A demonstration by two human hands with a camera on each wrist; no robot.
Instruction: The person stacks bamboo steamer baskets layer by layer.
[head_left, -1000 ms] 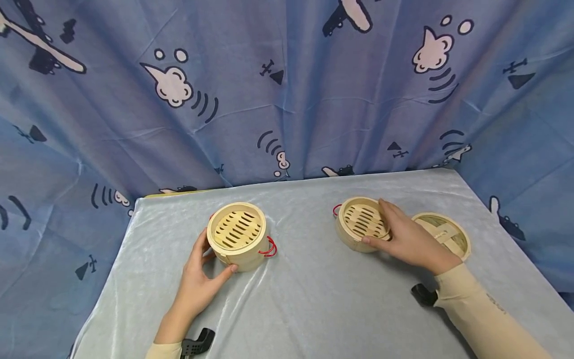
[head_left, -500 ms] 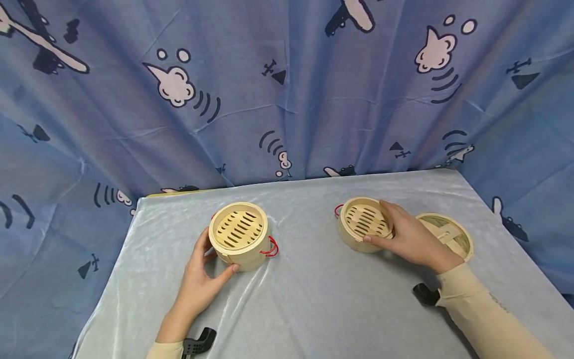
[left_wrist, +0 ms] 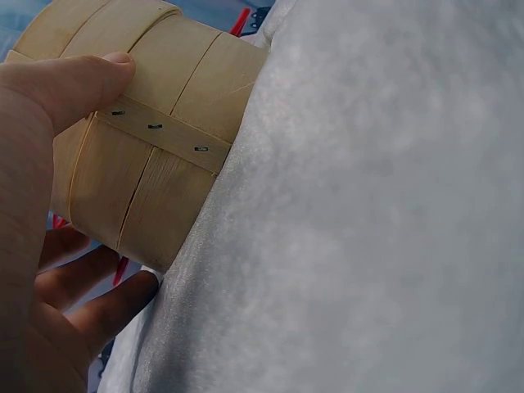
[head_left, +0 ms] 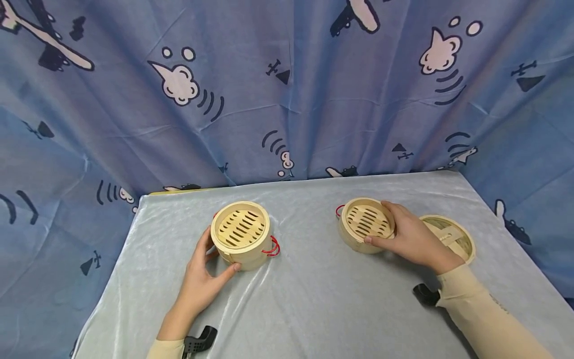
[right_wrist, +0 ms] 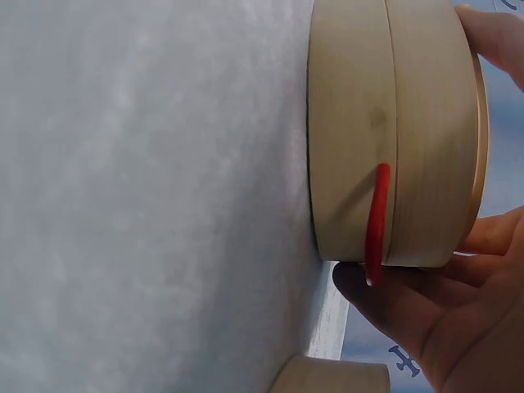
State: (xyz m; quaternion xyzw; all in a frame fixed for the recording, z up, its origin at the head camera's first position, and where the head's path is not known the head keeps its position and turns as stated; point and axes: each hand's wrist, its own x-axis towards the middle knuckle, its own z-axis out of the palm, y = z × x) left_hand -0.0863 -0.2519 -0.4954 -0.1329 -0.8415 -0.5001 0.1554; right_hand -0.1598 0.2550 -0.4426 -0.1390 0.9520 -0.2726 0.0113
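Observation:
My left hand (head_left: 199, 286) grips a bamboo steamer basket (head_left: 246, 257) at the left of the table, thumb on the near side and fingers round the far left side. The basket has a slatted base inside its rim and red cord handles; a stapled seam shows in the left wrist view. On the right, my right hand (head_left: 412, 237) holds a second, lower-looking steamer basket (head_left: 354, 237), with the thumb at its near rim and the fingers on the far side. In the right wrist view, its wall (right_wrist: 352, 123) stands close against the cloth, a red handle (right_wrist: 377, 221) facing the camera.
A round woven bamboo lid (head_left: 462, 242) lies to the right, partly hidden behind my right hand. Pale velvety cloth (head_left: 305, 299) covers the table. A blue patterned curtain (head_left: 242, 65) hangs along its back and sides.
The head view has shifted very slightly. Both hands keep their grip, and neither basket has visibly moved on the table.

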